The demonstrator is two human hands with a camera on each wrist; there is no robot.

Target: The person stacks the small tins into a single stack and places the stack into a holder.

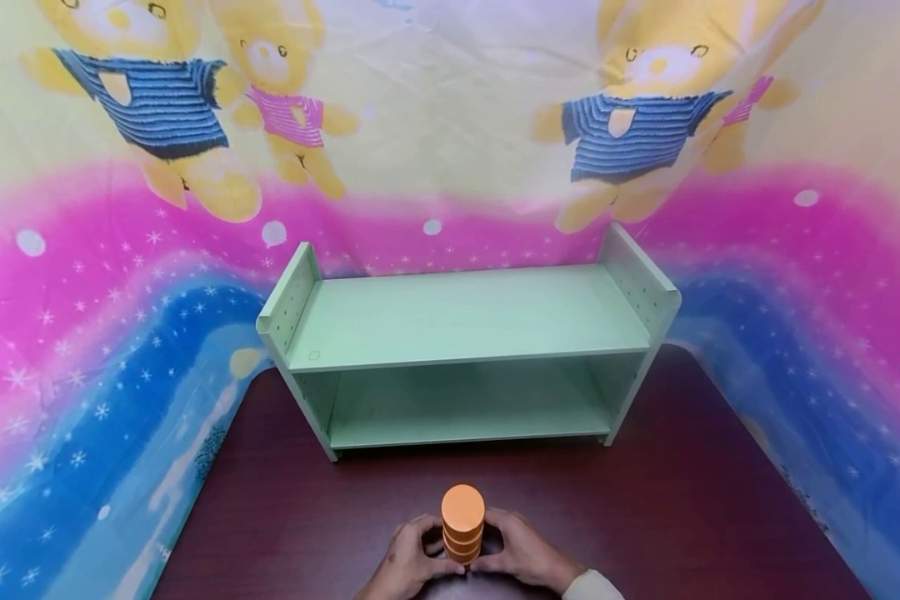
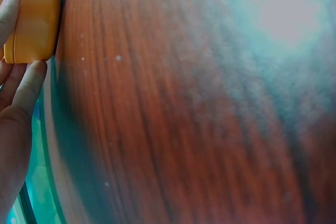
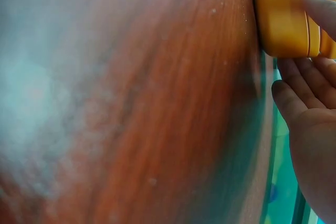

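An orange cylindrical container [image 1: 462, 515] with a flat top and ringed grooves down its side stands upright on the dark wooden table near its front. From the left, my left hand [image 1: 407, 554] holds it between thumb and fingers. My right hand [image 1: 523, 550] grips its other side the same way, with the two thumbs close together at the near side. In the left wrist view the container [image 2: 38, 27] shows its smooth lower part against the tabletop. The right wrist view shows a seam around the container [image 3: 283, 19], with the thumb laid across it. Its far side is hidden.
Behind the container stands a pale green two-tier shelf [image 1: 465, 317] with raised side panels. The reddish-brown table [image 1: 690, 500] extends to both sides. A printed cloth [image 1: 435, 125] with teddy bears hangs around the back and sides.
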